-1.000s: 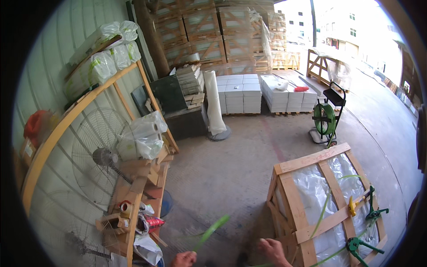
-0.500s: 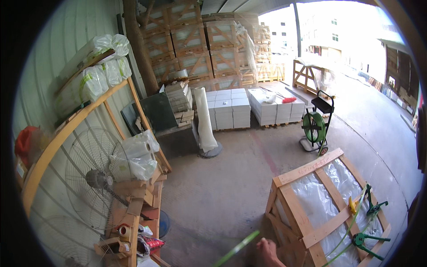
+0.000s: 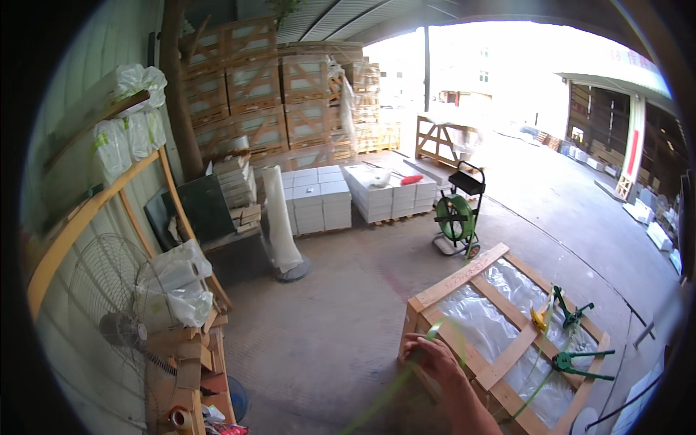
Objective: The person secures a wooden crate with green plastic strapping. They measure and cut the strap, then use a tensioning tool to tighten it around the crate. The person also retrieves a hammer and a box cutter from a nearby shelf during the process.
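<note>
My right hand reaches in from the lower edge beside the left side of a wooden crate. Its fingers are closed on a light green strap, which trails down to the lower left; a short bent end rises above the knuckles. Plastic-wrapped contents show between the crate's slats. Another length of green strap crosses the crate top. On it lie a green long-handled strapping tool, a second dark green tool and a small yellow-handled tool. My left hand is out of view.
Beyond the crate stands a wheeled strap reel cart. White block stacks and a wrapped roll stand farther back, before tall stacked crates. At left are a wire fan and a wooden rack.
The view has turned to the right. My right hand has come up higher beside the crate, and the green strap, earlier seen left of the hand, now runs through its fingers.
</note>
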### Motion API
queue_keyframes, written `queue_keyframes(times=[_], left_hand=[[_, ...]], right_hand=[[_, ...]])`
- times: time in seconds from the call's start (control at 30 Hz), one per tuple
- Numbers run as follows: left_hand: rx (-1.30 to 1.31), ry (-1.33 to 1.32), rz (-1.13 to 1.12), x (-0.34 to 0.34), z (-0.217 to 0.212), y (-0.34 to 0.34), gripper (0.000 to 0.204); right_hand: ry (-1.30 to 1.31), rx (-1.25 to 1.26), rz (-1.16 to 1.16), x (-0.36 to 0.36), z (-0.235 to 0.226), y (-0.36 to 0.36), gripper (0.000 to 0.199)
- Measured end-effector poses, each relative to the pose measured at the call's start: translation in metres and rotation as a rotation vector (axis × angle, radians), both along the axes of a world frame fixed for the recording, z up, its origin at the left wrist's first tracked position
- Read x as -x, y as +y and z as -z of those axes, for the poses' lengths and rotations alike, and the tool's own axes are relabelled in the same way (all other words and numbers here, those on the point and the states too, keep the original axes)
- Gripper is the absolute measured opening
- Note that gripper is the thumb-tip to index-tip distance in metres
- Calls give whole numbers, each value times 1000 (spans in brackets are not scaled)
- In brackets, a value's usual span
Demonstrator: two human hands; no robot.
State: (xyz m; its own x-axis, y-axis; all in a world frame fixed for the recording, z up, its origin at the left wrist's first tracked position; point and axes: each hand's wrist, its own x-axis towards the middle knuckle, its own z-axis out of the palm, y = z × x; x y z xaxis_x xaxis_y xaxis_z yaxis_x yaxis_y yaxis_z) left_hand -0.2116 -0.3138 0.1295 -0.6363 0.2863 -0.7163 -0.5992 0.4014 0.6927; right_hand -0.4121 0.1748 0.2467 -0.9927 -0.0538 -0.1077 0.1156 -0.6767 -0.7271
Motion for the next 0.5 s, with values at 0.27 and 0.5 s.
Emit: queue_keyframes(times=[0.27,0.5], left_hand=[[67,82,186,6,53,-73,39],[192,104,227,42,38,-66,20]], right_hand=[[-74,-828,50,-12,40,13,34],[-156,-1105,210,-47,142,72,30]])
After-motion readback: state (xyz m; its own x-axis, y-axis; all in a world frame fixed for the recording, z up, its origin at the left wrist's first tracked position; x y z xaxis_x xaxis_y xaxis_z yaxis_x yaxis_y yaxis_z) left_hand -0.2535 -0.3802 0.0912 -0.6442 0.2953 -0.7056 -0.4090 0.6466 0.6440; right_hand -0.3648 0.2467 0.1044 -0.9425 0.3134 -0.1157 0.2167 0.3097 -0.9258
